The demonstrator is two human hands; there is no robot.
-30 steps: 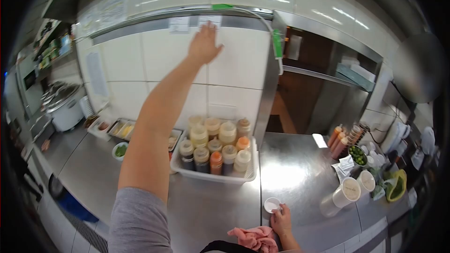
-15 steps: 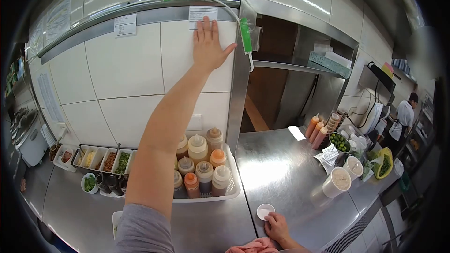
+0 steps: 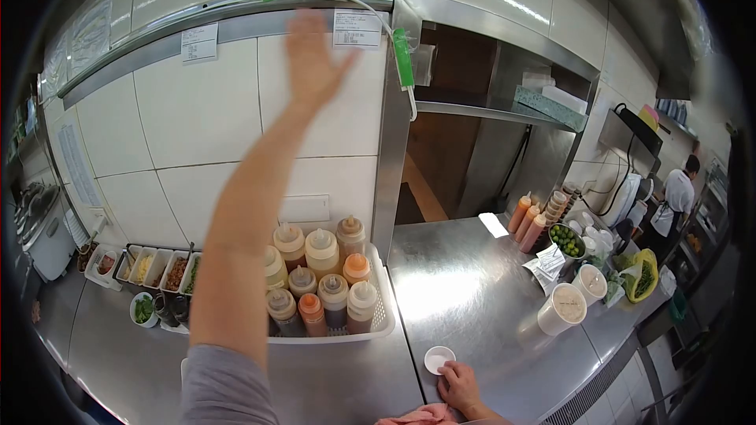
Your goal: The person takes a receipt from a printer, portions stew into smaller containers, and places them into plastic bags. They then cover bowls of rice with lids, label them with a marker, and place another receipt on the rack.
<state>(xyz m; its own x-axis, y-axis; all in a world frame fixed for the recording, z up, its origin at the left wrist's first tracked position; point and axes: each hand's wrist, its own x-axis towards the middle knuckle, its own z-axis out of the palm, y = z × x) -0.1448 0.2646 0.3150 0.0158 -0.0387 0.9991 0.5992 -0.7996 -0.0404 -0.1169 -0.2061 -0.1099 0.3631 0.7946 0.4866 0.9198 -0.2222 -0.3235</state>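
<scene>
My left hand is raised in front of the white tiled wall, blurred by motion, its fingers stretched out and holding nothing. Just right of its fingertips, a printed order ticket hangs from the metal rail. On the steel counter, my right hand has its fingers on the edge of a small white bowl, which looks bare inside. A pink cloth lies just below that hand. My left forearm crosses in front of part of the sauce bottles and the food containers.
Several squeeze bottles stand in a white basket. Small topping containers line the left. To the right are white tubs, limes and orange sauce bottles. A co-worker stands far right.
My left hand has moved left, off the order ticket, which now shows fully on the rail. My right hand stays at the small white bowl. The view has shifted slightly.
</scene>
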